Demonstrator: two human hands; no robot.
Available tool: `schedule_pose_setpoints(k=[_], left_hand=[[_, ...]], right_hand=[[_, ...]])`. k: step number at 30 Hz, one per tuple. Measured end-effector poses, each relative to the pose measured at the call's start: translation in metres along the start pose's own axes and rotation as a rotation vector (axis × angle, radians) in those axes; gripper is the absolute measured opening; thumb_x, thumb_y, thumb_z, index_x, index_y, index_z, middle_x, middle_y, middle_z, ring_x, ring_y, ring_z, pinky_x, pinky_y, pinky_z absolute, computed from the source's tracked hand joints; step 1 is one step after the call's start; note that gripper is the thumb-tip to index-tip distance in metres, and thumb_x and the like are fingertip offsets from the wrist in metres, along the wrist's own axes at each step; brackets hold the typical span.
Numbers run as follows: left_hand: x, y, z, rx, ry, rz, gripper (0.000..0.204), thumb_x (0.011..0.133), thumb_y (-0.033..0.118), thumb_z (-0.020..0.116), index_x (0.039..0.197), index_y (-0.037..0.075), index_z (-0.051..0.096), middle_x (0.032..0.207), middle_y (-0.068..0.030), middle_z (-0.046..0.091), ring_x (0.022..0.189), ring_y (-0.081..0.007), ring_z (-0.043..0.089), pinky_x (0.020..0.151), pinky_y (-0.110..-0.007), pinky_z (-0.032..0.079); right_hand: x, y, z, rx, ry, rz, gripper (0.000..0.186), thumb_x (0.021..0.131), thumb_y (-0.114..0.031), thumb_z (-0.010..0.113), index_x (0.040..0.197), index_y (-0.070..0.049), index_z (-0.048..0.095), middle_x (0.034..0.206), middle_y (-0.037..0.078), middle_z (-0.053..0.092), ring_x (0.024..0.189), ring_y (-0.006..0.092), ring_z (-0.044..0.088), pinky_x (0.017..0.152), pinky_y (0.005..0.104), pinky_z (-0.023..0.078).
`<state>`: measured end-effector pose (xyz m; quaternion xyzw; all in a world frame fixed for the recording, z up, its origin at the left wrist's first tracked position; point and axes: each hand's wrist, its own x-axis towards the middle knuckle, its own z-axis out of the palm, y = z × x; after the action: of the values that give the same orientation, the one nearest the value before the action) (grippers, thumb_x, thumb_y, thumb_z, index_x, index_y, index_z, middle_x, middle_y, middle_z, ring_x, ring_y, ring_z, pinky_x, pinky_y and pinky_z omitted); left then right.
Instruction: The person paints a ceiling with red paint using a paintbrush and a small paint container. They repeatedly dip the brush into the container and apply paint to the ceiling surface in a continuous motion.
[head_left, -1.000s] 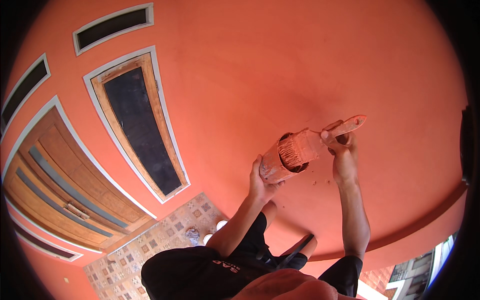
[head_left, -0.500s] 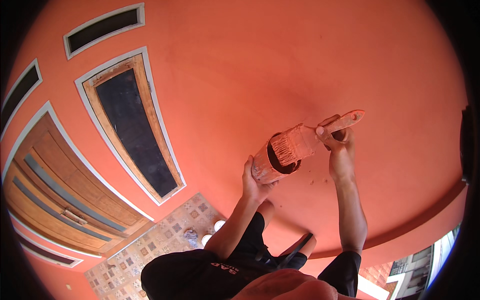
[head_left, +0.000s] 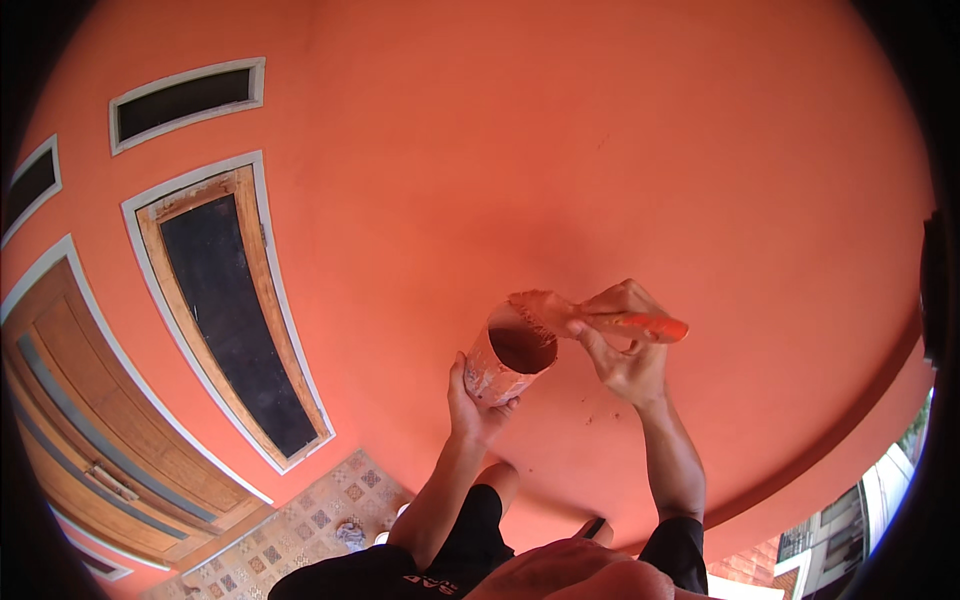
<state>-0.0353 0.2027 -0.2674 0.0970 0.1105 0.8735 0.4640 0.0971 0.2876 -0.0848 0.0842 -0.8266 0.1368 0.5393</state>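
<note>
Gripping the paint can (head_left: 494, 376), the left hand (head_left: 478, 413) angles it, seemingly to face the paintbrush (head_left: 556, 311) the right hand (head_left: 632, 371) grips beside it.

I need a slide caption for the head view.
Left hand holds a paint-smeared container; right hand holds a coated brush at the container's rim, before an orange wall.

Pale lettering (head_left: 430, 581) (two short lines) stands on the black shirt (head_left: 335, 579).

I note a home's entrance: panelled door (head_left: 120, 420) at eight o'clock, wood-framed window (head_left: 235, 318) at nine, patterned floor tiles (head_left: 285, 535) at seven, outside building (head_left: 838, 532) at four.
</note>
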Motion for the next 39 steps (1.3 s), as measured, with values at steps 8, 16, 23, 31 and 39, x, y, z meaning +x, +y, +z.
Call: schedule_pose_setpoints(k=[8, 16, 23, 31, 39], left_hand=[[0.019, 0.025, 0.024, 0.003, -0.048, 0.139, 0.054, 0.1, 0.063, 0.047, 0.126, 0.017, 0.058, 0.107, -0.0045, 0.067, 0.092, -0.0217, 0.066, 0.06, -0.034, 0.049], [0.028, 0.025, 0.015, 0.054, -0.112, 0.102, 0.055, 0.098, 0.063, 0.049, 0.126, 0.017, 0.058, 0.115, -0.0046, 0.064, 0.095, -0.0212, 0.064, 0.059, -0.034, 0.047], [0.026, 0.022, 0.012, 0.026, -0.012, 0.089, 0.055, 0.097, 0.063, 0.051, 0.123, 0.015, 0.059, 0.108, -0.005, 0.067, 0.092, -0.0216, 0.067, 0.06, -0.036, 0.049], [0.026, 0.005, 0.022, 0.087, -0.096, 0.123, 0.052, 0.098, 0.061, 0.05, 0.122, 0.017, 0.059, 0.11, -0.0032, 0.065, 0.093, -0.0198, 0.063, 0.064, -0.035, 0.047], [0.026, -0.011, 0.03, -0.021, -0.069, 0.148, 0.046, 0.101, 0.055, 0.049, 0.121, 0.015, 0.059, 0.105, -0.0032, 0.068, 0.091, -0.0198, 0.066, 0.064, -0.036, 0.049]], right_hand=[[0.038, 0.0, -0.007, 0.32, 0.082, 0.411, 0.016, 0.088, -0.01, 0.08, 0.091, -0.001, 0.067, 0.084, 0.004, 0.064, 0.076, 0.0155, 0.06, 0.069, 0.0312, 0.049], [0.039, 0.019, 0.025, 0.596, 0.012, 0.819, 0.021, 0.086, -0.019, 0.081, 0.094, -0.007, 0.065, 0.081, 0.002, 0.065, 0.076, 0.0113, 0.058, 0.068, 0.0294, 0.041], [0.037, 0.008, 0.015, 0.328, -0.095, 0.523, 0.015, 0.088, -0.008, 0.079, 0.091, -0.004, 0.065, 0.083, 0.003, 0.066, 0.076, 0.0132, 0.06, 0.067, 0.0308, 0.044], [0.043, -0.01, 0.009, -0.359, -0.263, -0.096, 0.021, 0.078, -0.002, 0.08, 0.093, -0.008, 0.067, 0.081, 0.003, 0.065, 0.071, 0.0221, 0.057, 0.055, 0.0364, 0.046], [0.051, -0.029, 0.012, -0.624, -0.422, -0.259, 0.028, 0.068, -0.002, 0.073, 0.093, -0.013, 0.068, 0.074, 0.004, 0.061, 0.075, 0.0203, 0.059, 0.051, 0.0353, 0.049]])
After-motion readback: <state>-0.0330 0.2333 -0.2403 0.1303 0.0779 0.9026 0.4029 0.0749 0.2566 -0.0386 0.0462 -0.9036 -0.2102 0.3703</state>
